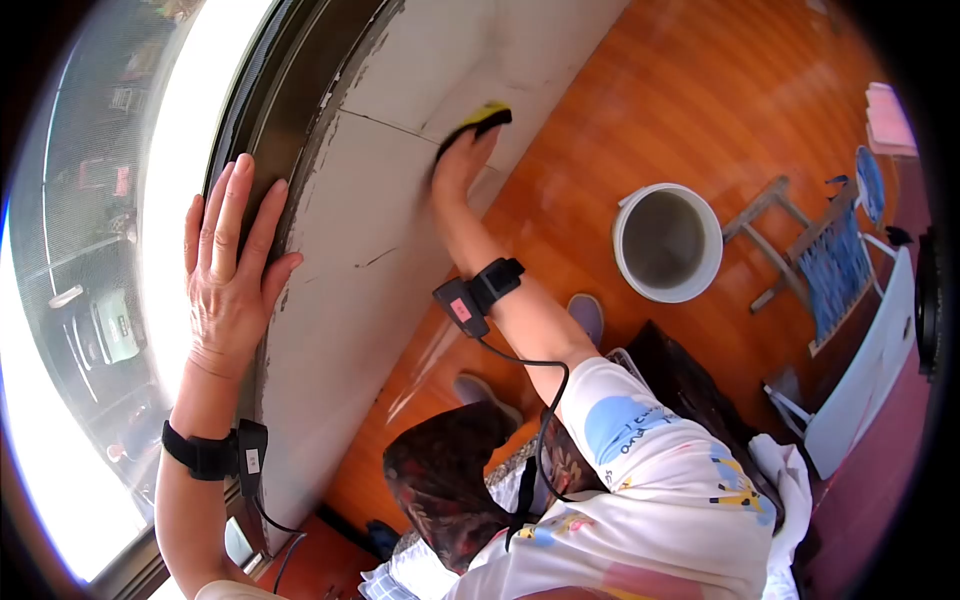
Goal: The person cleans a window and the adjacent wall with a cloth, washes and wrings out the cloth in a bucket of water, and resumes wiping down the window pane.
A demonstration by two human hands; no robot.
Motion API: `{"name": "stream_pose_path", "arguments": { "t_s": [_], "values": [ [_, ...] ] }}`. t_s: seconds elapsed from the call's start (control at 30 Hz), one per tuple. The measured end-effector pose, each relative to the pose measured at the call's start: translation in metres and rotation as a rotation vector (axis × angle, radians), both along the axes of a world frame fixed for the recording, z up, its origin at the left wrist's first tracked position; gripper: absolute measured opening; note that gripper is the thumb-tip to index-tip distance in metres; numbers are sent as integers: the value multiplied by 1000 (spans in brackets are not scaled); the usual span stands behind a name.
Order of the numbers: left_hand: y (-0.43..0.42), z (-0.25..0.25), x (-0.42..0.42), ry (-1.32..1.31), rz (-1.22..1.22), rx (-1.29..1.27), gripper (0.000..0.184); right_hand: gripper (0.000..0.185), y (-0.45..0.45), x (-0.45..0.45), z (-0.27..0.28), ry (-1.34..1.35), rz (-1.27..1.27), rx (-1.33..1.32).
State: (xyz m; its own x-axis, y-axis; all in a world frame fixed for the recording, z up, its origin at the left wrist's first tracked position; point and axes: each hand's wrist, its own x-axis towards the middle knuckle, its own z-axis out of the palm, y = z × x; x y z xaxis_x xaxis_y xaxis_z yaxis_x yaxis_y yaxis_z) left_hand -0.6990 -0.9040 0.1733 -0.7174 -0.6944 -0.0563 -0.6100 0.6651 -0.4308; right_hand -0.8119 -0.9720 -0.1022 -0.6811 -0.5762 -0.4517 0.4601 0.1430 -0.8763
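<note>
My left hand (230, 260) lies flat with its fingers stretched out against the dark window frame (290, 100). My right hand (465, 165) reaches across the pale windowsill (350, 235) and is closed on a yellow and black cleaning pad (490, 117). The pad is pressed to the sill surface and is slightly blurred; its underside and my fingertips are hidden. Dark smudges show on the sill around it. Thin cracks or joints cross the sill, and its edge along the frame is chipped.
A white bucket (619, 245) of cloudy grey water stands on the wooden floor (590, 130), right of the sill. Beyond it is a folding stool (835, 270) with a blue woven seat. A white board-like object (860, 370) leans at the right. Window glass (100, 250) is at the left.
</note>
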Motion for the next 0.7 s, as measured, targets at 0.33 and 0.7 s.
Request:
{"name": "stream_pose_path", "arguments": {
  "t_s": [0.33, 0.7],
  "values": [
    [-1, -5, 5, -46, -18, -49, 53, 53, -87, -99, -32, 493, -98, -428],
    [-1, -1, 5, -99, 0, -46, 53, 57, -9, -14, -180, -326, 68, 243]
  ]
}}
